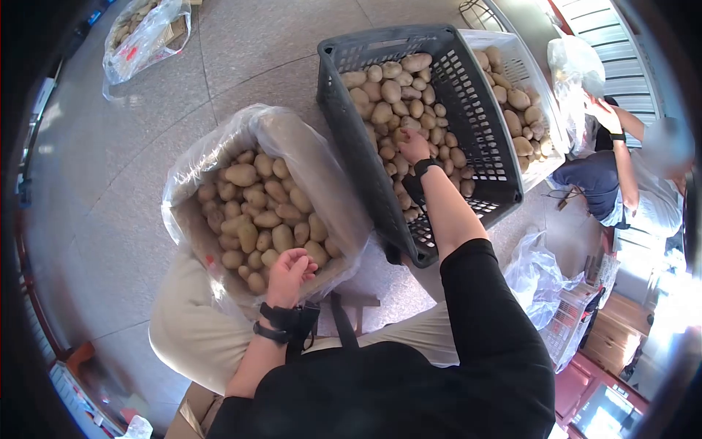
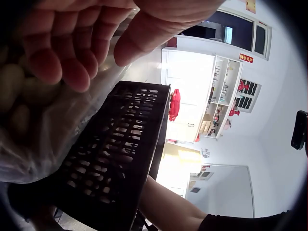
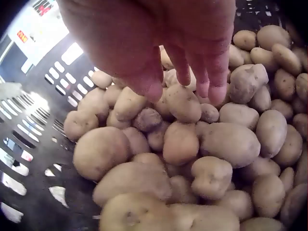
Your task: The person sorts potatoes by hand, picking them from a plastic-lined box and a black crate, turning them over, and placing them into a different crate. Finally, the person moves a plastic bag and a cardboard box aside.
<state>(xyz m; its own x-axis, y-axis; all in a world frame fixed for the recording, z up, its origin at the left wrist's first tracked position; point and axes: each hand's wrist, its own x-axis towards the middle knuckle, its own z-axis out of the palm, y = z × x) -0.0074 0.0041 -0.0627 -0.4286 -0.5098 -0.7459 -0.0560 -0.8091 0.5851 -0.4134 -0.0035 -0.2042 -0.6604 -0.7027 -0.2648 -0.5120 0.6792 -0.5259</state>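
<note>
My right hand (image 1: 414, 146) reaches down into a black plastic crate (image 1: 344, 110) of potatoes (image 1: 417, 110). In the right wrist view its fingers (image 3: 216, 91) point down among the potatoes, with the thumb apart from them and a potato (image 3: 183, 103) right by the fingertips. My left hand (image 1: 288, 274) hovers over the near edge of a box lined with clear plastic (image 1: 179, 197), full of potatoes (image 1: 252, 212). Its fingers are loosely bent, with nothing in them in the left wrist view.
A white crate of potatoes (image 1: 545, 80) stands against the black crate's right side. Another person (image 1: 629, 161) sits at the right beside a clear bag (image 1: 578, 66). A plastic bag of potatoes (image 1: 146, 44) lies at the far left, and loose plastic (image 1: 537, 278) at the right.
</note>
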